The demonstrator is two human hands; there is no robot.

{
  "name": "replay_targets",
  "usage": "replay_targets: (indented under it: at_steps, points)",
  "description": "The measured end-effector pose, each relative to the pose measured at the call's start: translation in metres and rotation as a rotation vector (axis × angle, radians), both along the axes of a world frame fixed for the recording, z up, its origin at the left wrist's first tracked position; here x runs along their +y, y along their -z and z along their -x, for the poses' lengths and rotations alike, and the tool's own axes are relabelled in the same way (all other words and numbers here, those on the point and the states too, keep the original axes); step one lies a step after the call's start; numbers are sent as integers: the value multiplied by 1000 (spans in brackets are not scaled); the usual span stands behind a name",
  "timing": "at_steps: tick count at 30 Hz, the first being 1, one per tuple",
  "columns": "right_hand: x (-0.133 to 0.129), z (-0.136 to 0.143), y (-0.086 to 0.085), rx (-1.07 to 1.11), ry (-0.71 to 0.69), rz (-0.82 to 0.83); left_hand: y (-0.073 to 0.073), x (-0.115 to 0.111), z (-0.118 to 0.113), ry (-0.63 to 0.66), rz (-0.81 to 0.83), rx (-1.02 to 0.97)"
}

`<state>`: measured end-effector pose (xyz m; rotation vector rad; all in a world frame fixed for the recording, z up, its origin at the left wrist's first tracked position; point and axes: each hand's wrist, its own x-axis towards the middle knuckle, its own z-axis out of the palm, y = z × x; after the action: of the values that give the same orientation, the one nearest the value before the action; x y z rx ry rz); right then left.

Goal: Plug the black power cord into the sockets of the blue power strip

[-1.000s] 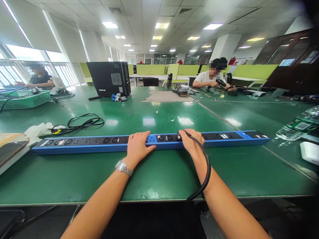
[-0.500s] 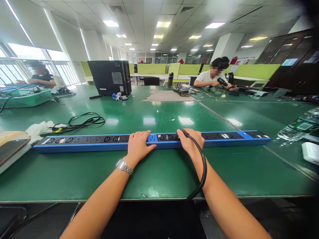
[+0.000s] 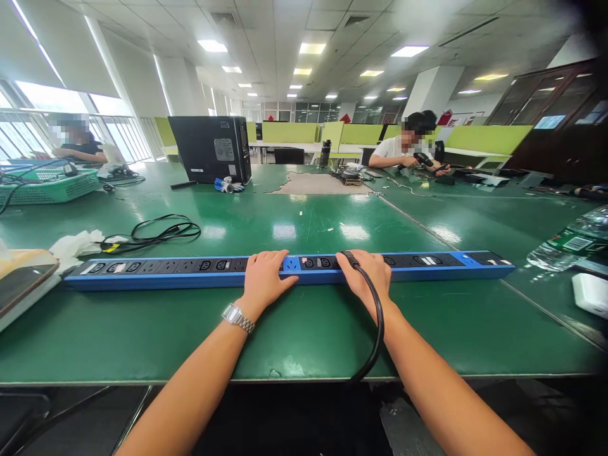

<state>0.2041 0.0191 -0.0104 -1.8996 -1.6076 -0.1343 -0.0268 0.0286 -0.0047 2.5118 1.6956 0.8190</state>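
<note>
A long blue power strip [image 3: 161, 283] with black sockets lies across the green table. My left hand [image 3: 266, 277], a silver watch [image 3: 238, 318] at its wrist, is wrapped over the strip left of centre, its thumb along the front edge. Right of centre, my right hand [image 3: 368, 275] has its fingers closed round the plug end of a thick black cable [image 3: 377, 329], at the strip's sockets. That cable curves down over the table's front edge. The plug's tip is hidden by my fingers.
Behind the strip lies a coiled black cable [image 3: 156, 237]. A phone [image 3: 23, 278] is at the left, a water bottle [image 3: 570, 237] and white adapter [image 3: 591, 292] at the right. Farther back are a computer case [image 3: 209, 149], green basket [image 3: 57, 189] and two people.
My right hand has turned slightly, and the cable's loop has shifted a little to the left. My left hand stays on the strip.
</note>
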Motion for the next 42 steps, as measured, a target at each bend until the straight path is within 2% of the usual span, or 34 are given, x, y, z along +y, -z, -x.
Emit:
replay_targets:
  at_steps: [7,15,19,27,34,42]
  points:
    - [-2,-6,13,-104,-100,-145,2,1,1,5,-14,4]
    - [14,-7,23,-61,-47,-242,0,0,-1,0,4,14]
    - [19,-9,25,-53,-152,-308,0,0,-1,-2,-4,17]
    - [18,-11,24,-69,-220,-242,-1,-1,-1,1,-5,22]
    - [13,-12,25,-124,-222,-217,1,0,0,3,-13,17]
    - [13,-10,32,-82,-124,-253,1,1,1,7,-11,11]
